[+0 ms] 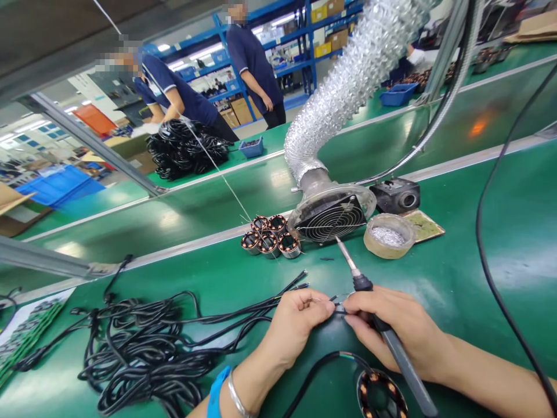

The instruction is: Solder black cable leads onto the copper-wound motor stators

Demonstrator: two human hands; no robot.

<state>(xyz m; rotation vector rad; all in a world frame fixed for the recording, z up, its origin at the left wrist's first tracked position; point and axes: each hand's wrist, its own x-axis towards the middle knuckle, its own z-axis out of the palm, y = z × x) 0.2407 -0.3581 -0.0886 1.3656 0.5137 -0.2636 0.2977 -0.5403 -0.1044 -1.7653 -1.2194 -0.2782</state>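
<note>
My left hand (300,316) is closed, thumb and forefinger pinching thin wire ends. Close beside it, my right hand (391,328) holds a soldering iron (398,351), its metal tip pointing up and away toward the fan. Short dark pieces (339,307) lie between the fingertips of both hands; their exact form is hard to make out. Below my right hand sits a motor stator (380,395) with copper windings, and a black cable (315,371) with coloured wires reaches it. Left of my hands lies a pile of black cables (148,354), several ends reaching toward my left hand.
Several small stators (270,238) stand beside a fume extractor fan (333,220) with a foil duct (339,87). A round dish (389,235) of silvery bits is right of it. A black cord (485,255) hangs at right. People stand beyond the rail.
</note>
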